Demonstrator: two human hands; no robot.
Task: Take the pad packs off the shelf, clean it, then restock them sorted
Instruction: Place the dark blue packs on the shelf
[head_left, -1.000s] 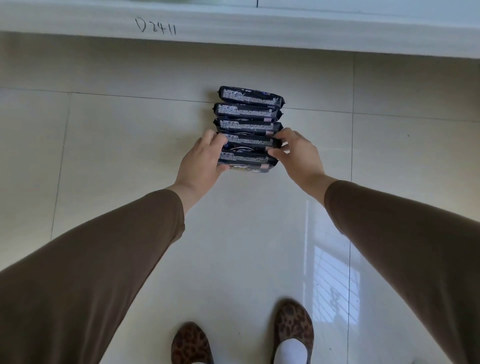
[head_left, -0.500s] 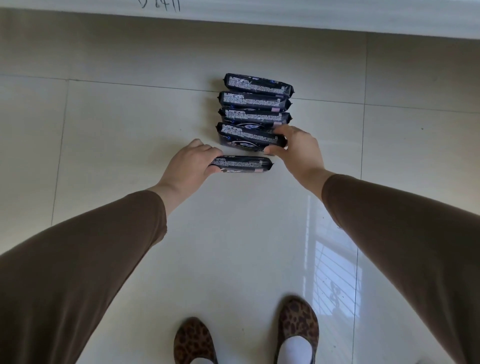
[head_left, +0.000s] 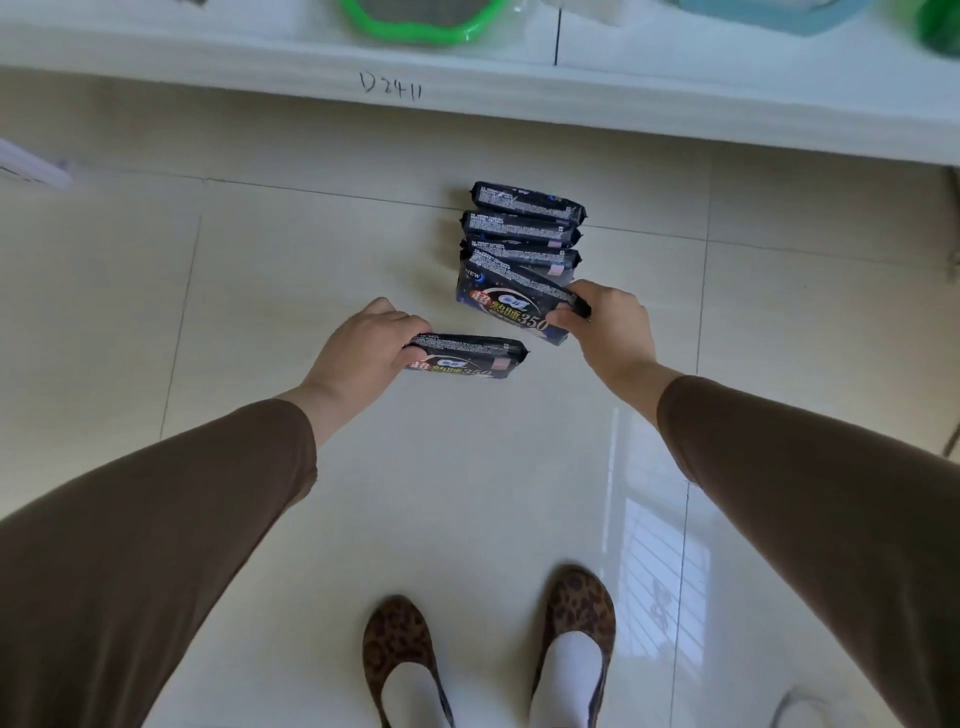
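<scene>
Step in hand: we judge this to be the lifting of pad packs from the floor (head_left: 260, 291), either for restocking or for sorting; we cannot tell from here whether the shelf (head_left: 467, 67) has been cleaned.
Left grip: our left hand (head_left: 358, 353) is curled round the left end of the near pack (head_left: 467, 356), thumb under and fingers over its top edge, so the grip is narrow and full.
Near pack: it lies edge-up, apart from the row and nearest our shoes (head_left: 488, 654); whether it touches the floor we cannot tell.
Right grip: our right hand (head_left: 608, 322) pinches the right end of the tilted pack (head_left: 511, 301), which leans with its printed face turned towards us.
Tilted pack: its far edge rests against the row behind it.
Remaining row: three packs (head_left: 522, 228) stand on edge on the floor, touching one another, between the tilted pack and the shelf.
Shelf: its white front edge runs across the top, marked with handwritten figures; a green-rimmed item (head_left: 421, 21) sits on it.
Next move: we judge both packs should come clear of the row without toppling the three behind, then go up to the shelf together, faces matched.
Risk: the soft wrappers may slip from an end-only hold.
</scene>
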